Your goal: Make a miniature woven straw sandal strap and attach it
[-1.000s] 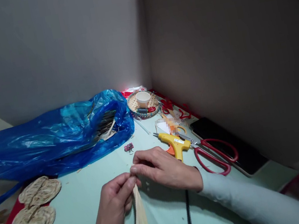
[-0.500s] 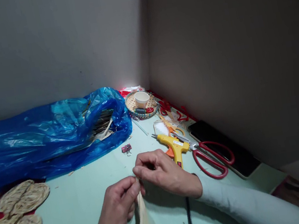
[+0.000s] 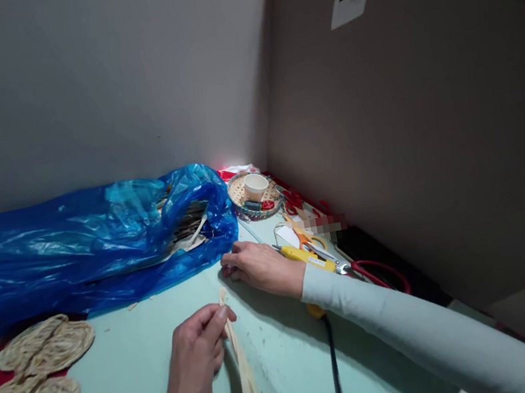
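Between thumb and fingers, my left hand (image 3: pixel 199 343) pinches the top of a bundle of pale, flat straw strips (image 3: pixel 247 389). The strips hang down past the lower edge of the view, and a short tip sticks up above my thumb. My right hand (image 3: pixel 262 267) rests at the table ahead, its fingers closed over a small pink binder clip (image 3: pixel 227 271). Most of the clip is hidden under the fingers. Just behind that wrist lies a yellow glue gun (image 3: pixel 298 254), partly covered by my grey sleeve.
A blue plastic bag (image 3: pixel 97 239) of dried strips lies along the wall. Coiled straw pieces (image 3: pixel 41 354) sit at left on red material. A woven tray (image 3: pixel 236 194) holds a white cup (image 3: pixel 256 186). Red-handled scissors (image 3: pixel 382 270) lie right, and a black cord (image 3: pixel 335 373) crosses the front.
My right hand has let go of the strips' top and moved forward onto the binder clip. My left hand still holds the strips. The view has shifted slightly.
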### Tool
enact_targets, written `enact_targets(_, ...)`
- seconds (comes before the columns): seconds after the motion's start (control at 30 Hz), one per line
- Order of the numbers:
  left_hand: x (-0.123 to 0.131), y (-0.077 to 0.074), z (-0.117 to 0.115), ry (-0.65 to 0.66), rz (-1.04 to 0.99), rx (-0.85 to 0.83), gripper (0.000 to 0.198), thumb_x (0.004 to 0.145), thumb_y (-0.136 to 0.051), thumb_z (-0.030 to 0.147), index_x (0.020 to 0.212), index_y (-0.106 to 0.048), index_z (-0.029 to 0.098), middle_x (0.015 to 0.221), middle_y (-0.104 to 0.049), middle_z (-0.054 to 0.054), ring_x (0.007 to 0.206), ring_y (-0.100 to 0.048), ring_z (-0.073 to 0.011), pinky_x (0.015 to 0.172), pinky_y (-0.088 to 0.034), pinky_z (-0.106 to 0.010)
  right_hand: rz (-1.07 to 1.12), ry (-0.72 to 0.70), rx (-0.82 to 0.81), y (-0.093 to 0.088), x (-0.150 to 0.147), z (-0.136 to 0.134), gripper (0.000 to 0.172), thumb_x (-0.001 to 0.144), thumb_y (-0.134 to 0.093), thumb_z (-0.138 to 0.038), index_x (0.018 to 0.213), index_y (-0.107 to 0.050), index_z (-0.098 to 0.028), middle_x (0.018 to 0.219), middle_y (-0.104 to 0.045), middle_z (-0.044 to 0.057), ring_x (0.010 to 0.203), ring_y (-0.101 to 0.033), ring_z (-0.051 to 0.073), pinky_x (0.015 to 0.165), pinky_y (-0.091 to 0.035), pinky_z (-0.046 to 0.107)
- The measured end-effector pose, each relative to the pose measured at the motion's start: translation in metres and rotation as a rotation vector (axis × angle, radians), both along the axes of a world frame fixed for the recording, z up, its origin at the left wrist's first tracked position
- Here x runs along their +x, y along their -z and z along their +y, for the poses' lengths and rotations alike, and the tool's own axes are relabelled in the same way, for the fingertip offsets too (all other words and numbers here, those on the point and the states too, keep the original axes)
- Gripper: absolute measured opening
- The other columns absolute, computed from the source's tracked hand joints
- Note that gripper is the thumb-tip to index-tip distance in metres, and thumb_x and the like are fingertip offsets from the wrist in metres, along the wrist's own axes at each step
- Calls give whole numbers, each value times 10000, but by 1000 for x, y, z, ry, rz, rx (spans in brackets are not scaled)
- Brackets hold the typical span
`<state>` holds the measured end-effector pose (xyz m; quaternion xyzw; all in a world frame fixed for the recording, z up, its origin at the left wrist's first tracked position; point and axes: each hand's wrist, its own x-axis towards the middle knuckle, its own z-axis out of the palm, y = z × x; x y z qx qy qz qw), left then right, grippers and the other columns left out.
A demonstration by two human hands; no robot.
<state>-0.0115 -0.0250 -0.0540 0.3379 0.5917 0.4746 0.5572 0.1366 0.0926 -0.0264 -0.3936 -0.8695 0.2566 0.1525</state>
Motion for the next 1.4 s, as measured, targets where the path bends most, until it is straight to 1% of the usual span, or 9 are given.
enact_targets(0.1,-2,0,1,-26,-17,7,427,693,-753,557,701,-648,144,555,-324,99,480,-163,-53,451,-87,-214,15,4,-14,2,-4,-4,155,938,-616,-188,787,-621,-160,901,-632,79,832,-596,193,759,-394,301)
enact_targets(0.23,-5,0,2,-21,-42,19,378,728,-754,508,706,-666,141,543,-263,113,489,-123,-57,453,-68,-216,164,49,-110,-9,9,-15,150,992,-523,-202,850,-563,-178,889,-659,57,839,-593,177,771,-404,300)
enact_targets(0.47,-5,-1,2,4,-65,22,327,770,-754,460,713,-671,149,570,-310,91,502,-160,-64,455,-93,-215,485,-29,-595,-3,24,-34,185,984,-491,-335,876,-509,-185,812,-654,27,706,-620,143,661,-523,268)
enact_targets(0.67,-3,-3,-1,8,-65,70,331,777,-759,476,739,-676,158,582,-334,90,493,-170,-58,445,-108,-219,618,25,-708,2,25,-37,265,916,-626,-377,792,-625,-142,680,-542,-20,572,-413,84,529,-349,205)
enact_targets(0.87,-4,-2,-2,-14,-21,86,307,789,-758,455,747,-682,160,567,-397,74,487,-215,-60,442,-135,-226,681,-70,-899,-8,26,-42,377,916,-600,-496,838,-652,-131,778,-605,29,658,-572,129,684,-503,279)
enact_targets(0.97,-4,-2,0,-26,-13,85,315,794,-752,460,720,-669,165,564,-370,79,490,-207,-64,441,-137,-227,622,-89,-870,-13,27,-43,377,863,-689,-512,919,-686,-138,795,-612,15,695,-579,136,702,-479,273)
enact_targets(1.1,-4,-1,1,-19,-5,80,307,798,-747,467,739,-675,175,574,-344,83,498,-198,-70,439,-139,-228,501,-30,-667,-13,27,-42,363,826,-748,-472,993,-715,-151,805,-630,3,711,-520,134,661,-417,258)
enact_targets(1.27,-4,-3,-1,5,20,65,290,813,-731,457,731,-691,181,567,-357,76,497,-217,-72,446,-146,-226,562,-18,-630,-14,31,-37,203,908,-652,-340,935,-708,-147,909,-686,29,794,-567,153,724,-415,273)
enact_targets(1.4,-2,-5,-2,28,39,48,302,821,-721,459,719,-694,176,562,-355,70,497,-223,-72,448,-139,-228,524,1,-498,-18,35,-34,216,927,-636,-326,826,-725,-157,786,-672,-1,737,-567,140,685,-406,259)
